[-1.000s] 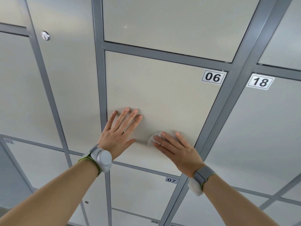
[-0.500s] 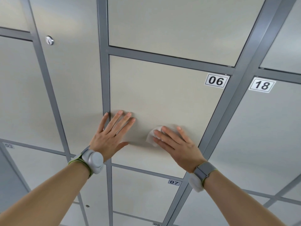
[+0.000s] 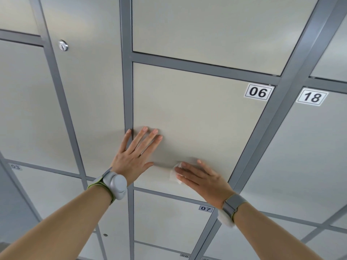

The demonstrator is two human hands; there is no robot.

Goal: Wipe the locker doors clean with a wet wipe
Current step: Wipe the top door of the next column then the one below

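Pressing flat under the right hand [image 3: 204, 180], the wipe [image 3: 175, 175] lies against the lower part of door 06 [image 3: 197, 113]. Only its crumpled white edge shows past the fingertips.

- Wipe: thin, soft white sheet, bunched small. It is held by pressure, not a pinch, probably so the whole hand can drive it across the panel.
- Right fingers [image 3: 187, 172]: straight, close together, laid over the wipe and pointing toward the left hand [image 3: 134, 156].
- Left hand: flat on the same door near its left edge. Its fingers [image 3: 148, 139] are spread wide and hold nothing, and the outermost one reaches the frame [image 3: 127, 81]. It is likely placed there to brace the door and steady the body while the other hand rubs.
- Door 06: smooth, matt, beige rectangular panel. No streaks or dirt can be made out.
- Label 06 [image 3: 258, 92]: white rectangular sticker with black digits, in the door's upper right corner.
- Frame: grey metal strips, flat-faced, dividing the doors into a grid.
- Neighbours: door 18 [image 3: 300, 156] to the right and door 07 [image 3: 169, 218] below, both of the same pale finish. A round, shiny lock [image 3: 63, 45] sits on the tall door to the left.
- Wrists: a rounded pale device [image 3: 116, 184] on the left, with a green-edged strap. A grey band [image 3: 233, 204] on the right, with a white piece below it.
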